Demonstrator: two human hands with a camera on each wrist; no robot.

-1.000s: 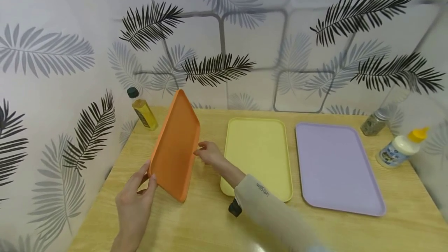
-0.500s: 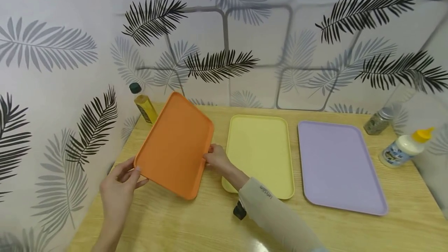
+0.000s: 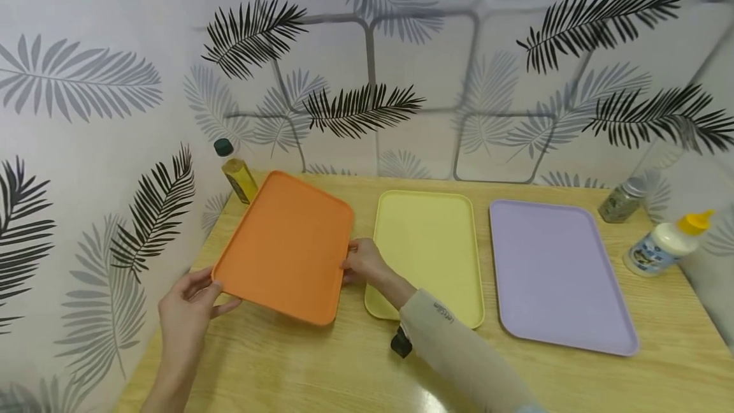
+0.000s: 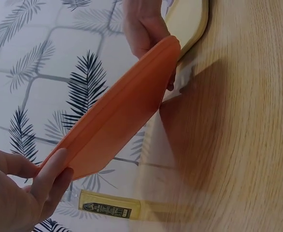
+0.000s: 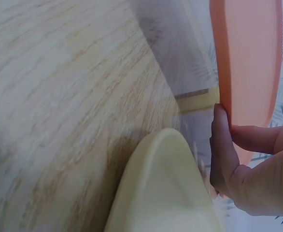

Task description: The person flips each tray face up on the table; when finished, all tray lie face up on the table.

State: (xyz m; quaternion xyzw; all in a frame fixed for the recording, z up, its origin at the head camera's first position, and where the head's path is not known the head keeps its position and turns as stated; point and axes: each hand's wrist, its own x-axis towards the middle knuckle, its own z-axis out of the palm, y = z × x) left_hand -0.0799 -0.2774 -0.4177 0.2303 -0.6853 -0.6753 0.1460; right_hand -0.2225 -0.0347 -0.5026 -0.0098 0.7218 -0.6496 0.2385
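Observation:
An orange tray is held tilted above the left part of the wooden table, its left side higher than its right. My left hand grips its near left corner, thumb over the rim and fingers beneath. At the right edge, my right hand pinches the rim between thumb and fingers. The left wrist view shows the tray's underside lifted off the table. Just right of it lies a yellow tray, partly covered by my right forearm. Farther right lies a purple tray.
A bottle of yellow oil with a dark green cap stands behind the orange tray, near the wall. At the far right are a small glass jar and a white glue bottle with a yellow tip. Patterned walls border the table.
The orange tray has turned from nearly upright to a flatter tilt, its inner face now upward. My left hand has moved left and down, and my right hand now pinches the rim.

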